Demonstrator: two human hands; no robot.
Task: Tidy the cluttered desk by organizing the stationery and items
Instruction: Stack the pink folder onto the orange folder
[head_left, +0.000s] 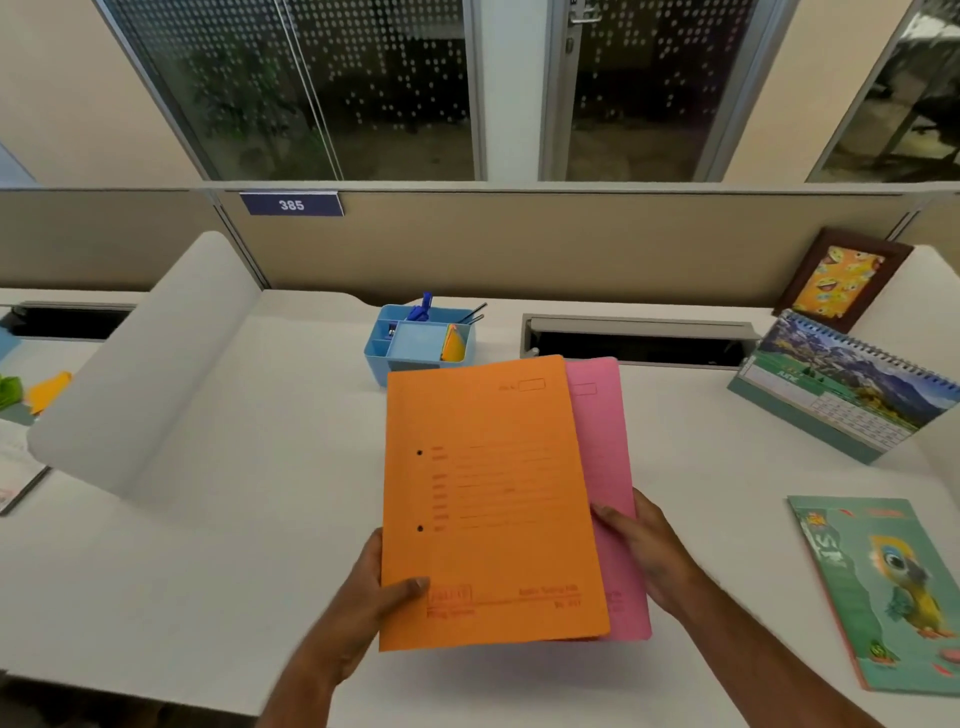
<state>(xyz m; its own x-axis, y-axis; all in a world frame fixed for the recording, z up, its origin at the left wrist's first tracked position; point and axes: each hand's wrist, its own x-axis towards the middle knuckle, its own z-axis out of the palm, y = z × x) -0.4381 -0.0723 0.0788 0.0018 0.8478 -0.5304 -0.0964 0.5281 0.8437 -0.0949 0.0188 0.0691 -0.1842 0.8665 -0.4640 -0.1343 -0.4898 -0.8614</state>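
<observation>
A: The grip first. The left hand (382, 590) pinches the bottom left corner of the flat orange paper folder (491, 499), with the thumb on top. The right hand (641, 551) holds the right edge of the flat pink paper folder (605, 467), with its fingers curled under it.

B: Where are the two folders?

A: Up in the air, above the middle of the white counter (208, 545). The orange one lies on top. The pink one peeks out on the right side, so they do not line up.

B: What else is in the head view?

A: A light blue plastic pen box (418, 338) stands just behind the folders. A green notebook with a parrot picture (883, 587) lies at the right. A stand-up calendar with a mountain picture (852, 384) is far right, and a brown picture frame with yellow smiley faces (841, 280) leans behind it.

B: What could go wrong?

A: I think the pink folder could slip out, because the two are not squared up and each hand holds only one edge. The far ends hang close to the pen box, so a push forward might bump it and tip the pens.
</observation>
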